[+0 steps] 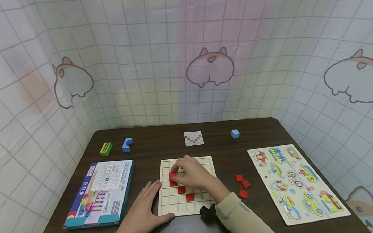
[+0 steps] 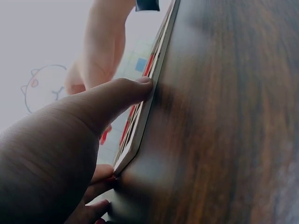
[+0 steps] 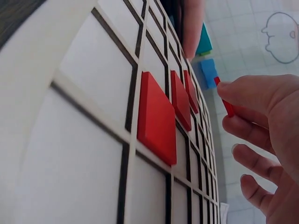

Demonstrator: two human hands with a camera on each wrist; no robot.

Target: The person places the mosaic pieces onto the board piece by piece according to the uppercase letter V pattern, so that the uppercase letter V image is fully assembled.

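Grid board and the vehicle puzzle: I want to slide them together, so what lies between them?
In the head view, three loose red tiles lie on the table between the grid board and the vehicle puzzle.

Upper cells of the grid board [image 1: 207, 161] hidden under the right hand [image 1: 192, 173], print on the box [image 1: 99, 193] and pattern card [image 1: 193, 138] too small to read, left hand [image 2: 51, 158] blurred and cut off at frame edge.

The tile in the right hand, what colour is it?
Red; the tile pinched by the right hand shows best in the right wrist view.
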